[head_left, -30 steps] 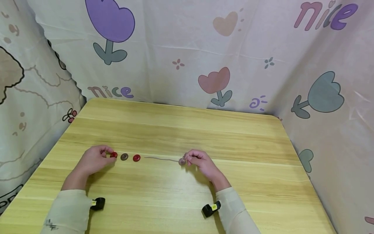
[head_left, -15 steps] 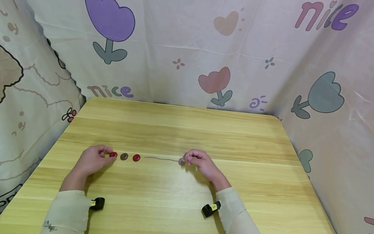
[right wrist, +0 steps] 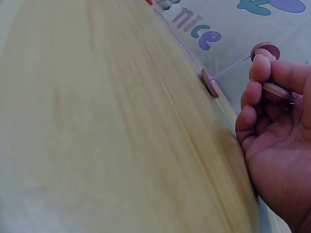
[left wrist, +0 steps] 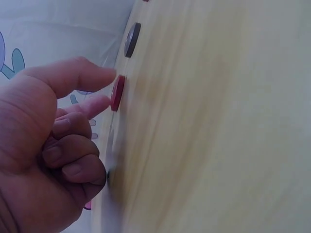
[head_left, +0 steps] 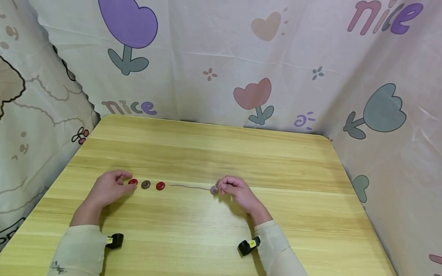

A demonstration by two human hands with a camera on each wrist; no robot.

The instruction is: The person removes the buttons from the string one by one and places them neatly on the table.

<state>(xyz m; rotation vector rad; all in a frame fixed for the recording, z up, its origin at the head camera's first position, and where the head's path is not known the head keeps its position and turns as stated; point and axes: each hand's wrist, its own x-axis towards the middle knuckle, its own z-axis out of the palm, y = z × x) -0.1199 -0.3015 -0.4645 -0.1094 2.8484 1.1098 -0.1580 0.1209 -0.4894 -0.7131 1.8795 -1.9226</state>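
My left hand [head_left: 108, 188] has its thumb and index finger at opposite edges of a red button [head_left: 132, 182] on the table, pinching it lightly; the other fingers are curled. To its right lie a brown button [head_left: 146, 184] and another red button [head_left: 160, 186], in a row. My right hand [head_left: 238, 191] holds a thin string [head_left: 190, 187] with brownish-pink buttons on it. In the right wrist view, one button [right wrist: 210, 83] hangs along the string near the table, another [right wrist: 272, 47] is at the fingertips, and a third [right wrist: 278, 93] sits inside the curled fingers.
The wood-grain table [head_left: 193, 153] is enclosed by printed cloth [head_left: 207, 46] at the back and sides. A black wrist camera [head_left: 115, 240] is on the left sleeve, another black camera [head_left: 248, 246] on the right one. The string's free end points toward the button row.
Both hands stay almost where they were, and the buttons keep their row. The left index fingertip appears slightly higher at the red button. The whole view shifts a little.
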